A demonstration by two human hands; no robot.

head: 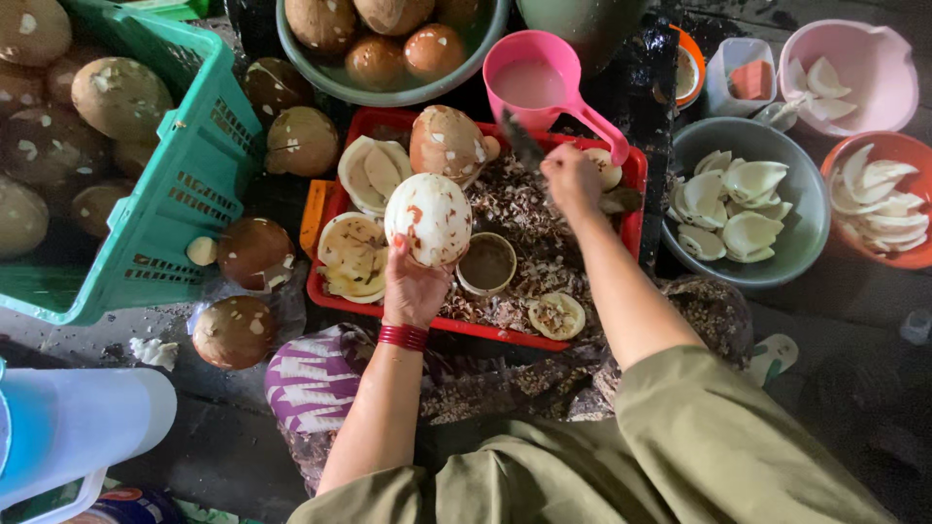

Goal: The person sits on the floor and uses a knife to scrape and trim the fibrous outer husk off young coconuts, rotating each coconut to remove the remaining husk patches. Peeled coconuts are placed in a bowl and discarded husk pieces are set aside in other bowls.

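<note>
Peeled coconut in one hand, blade in the other, over the red tray.

Nearest the camera, the left hand [416, 281] is cupping a mostly peeled white coconut [428, 219] from below, fingers curled up around its lower half, holding it above the near left part of the red tray [636, 175]. Just right of it a small round cup [486, 263] is sitting in the brown shavings [519, 209] covering the tray's floor. Farther in, the right hand [573, 180] is closing in a fist around what is probably a knife [524, 144], its dark blurred blade pointing away over the tray's far side. Beyond the tray a pink jug [536, 82] of pale liquid is standing; right of the tray a grey bowl [811, 233] is holding white coconut pieces.
</note>
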